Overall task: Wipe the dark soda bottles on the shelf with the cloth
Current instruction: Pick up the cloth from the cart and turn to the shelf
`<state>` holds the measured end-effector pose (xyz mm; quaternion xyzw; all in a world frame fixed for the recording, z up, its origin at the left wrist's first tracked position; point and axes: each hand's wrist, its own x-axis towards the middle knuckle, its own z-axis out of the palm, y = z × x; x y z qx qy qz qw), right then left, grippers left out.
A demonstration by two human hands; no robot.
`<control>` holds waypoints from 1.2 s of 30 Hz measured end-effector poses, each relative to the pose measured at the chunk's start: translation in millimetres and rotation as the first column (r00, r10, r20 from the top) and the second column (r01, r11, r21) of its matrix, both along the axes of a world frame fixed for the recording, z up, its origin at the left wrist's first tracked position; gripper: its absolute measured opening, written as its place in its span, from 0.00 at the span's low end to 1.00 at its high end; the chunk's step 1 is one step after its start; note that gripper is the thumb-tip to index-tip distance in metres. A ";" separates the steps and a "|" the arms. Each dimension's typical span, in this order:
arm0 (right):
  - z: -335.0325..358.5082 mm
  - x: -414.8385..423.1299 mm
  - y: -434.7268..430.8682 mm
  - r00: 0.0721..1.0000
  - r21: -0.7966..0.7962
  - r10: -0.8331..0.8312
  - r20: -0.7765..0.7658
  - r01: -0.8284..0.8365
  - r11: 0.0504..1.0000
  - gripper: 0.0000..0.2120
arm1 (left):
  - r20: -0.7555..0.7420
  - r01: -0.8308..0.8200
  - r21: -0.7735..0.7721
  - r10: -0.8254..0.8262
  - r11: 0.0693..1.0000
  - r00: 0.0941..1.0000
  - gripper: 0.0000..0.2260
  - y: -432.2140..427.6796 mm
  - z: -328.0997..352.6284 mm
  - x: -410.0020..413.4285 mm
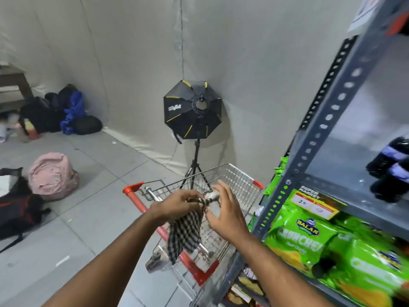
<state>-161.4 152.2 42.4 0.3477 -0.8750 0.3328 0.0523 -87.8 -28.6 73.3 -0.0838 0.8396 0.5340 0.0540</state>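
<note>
A black-and-white checked cloth (184, 232) hangs over the shopping cart, pinched at its top by my left hand (177, 204). My right hand (226, 212) touches the cloth's upper end, fingers spread around it. Dark soda bottles (390, 171) with pale labels stand on the grey metal shelf (332, 185) at the far right, blurred and cut by the frame edge. Both hands are well left of and below the bottles.
A wire shopping cart (234, 180) with red trim stands right below my hands, against the shelf's slotted upright (318, 134). Green snack bags (327, 244) fill the lower shelf. A black softbox on a tripod (192, 111) stands beyond the cart. Bags and a pink backpack (53, 176) lie on the floor, left.
</note>
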 end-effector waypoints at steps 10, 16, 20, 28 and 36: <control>104.0 -11.7 132.3 0.941 -0.332 -0.320 -0.114 0.267 0.904 0.07 | -0.329 0.164 -0.134 -0.200 0.977 0.923 0.05 119.4 91.5 -57.0; 137.8 4.2 219.4 0.799 -0.638 -0.594 -0.091 0.411 0.651 0.09 | -0.464 0.285 0.042 -0.234 0.957 0.854 0.05 228.0 119.3 -82.2; 156.6 15.7 263.1 0.758 -0.685 -0.630 -0.169 0.369 0.628 0.08 | -0.503 0.359 0.259 -0.192 0.897 0.842 0.08 291.3 140.2 -82.3; 153.9 44.6 365.3 0.763 -0.492 -0.520 -0.384 0.308 0.815 0.21 | -0.437 0.453 0.498 -0.237 0.739 0.868 0.05 397.5 161.2 -59.5; 145.3 50.1 456.4 0.689 -0.522 -0.586 -0.425 0.342 0.781 0.25 | -0.335 0.497 0.322 -0.394 0.806 0.856 0.16 459.5 162.8 -67.4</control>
